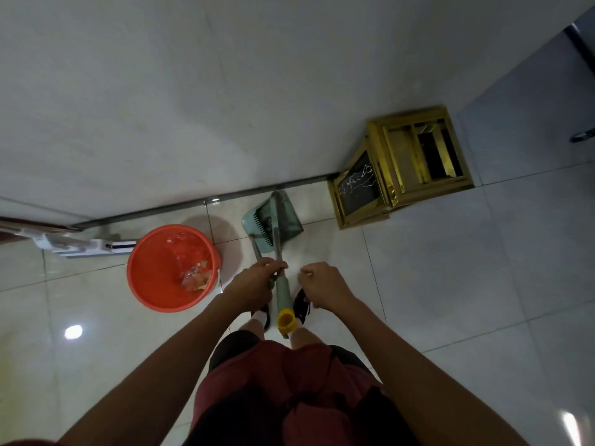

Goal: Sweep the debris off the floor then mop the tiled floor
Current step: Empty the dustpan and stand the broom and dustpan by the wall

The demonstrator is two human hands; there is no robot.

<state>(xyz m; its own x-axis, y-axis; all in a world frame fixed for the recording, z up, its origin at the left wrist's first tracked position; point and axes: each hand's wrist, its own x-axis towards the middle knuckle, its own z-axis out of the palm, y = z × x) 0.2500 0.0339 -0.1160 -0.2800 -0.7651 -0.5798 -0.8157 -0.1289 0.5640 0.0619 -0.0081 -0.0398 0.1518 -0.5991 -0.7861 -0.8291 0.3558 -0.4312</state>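
Note:
A pale green dustpan (257,220) and a broom with dark bristles (289,217) stand together against the base of the wall. My left hand (254,286) grips both of their handles (277,249) at once. The broom's green grip ends in a yellow cap (286,321) near my legs. Just right of the handles, my right hand (325,286) is curled into a loose fist and holds nothing. An orange bucket (154,284) sits on the tiled floor (450,284) to the left, with scraps of debris (198,278) inside it.
A white flat mop (80,245) lies along the wall at the left. A gold-framed bin (402,169) stands against the wall at the right. My feet are directly below the handles. A dark door edge (579,43) shows at the far right.

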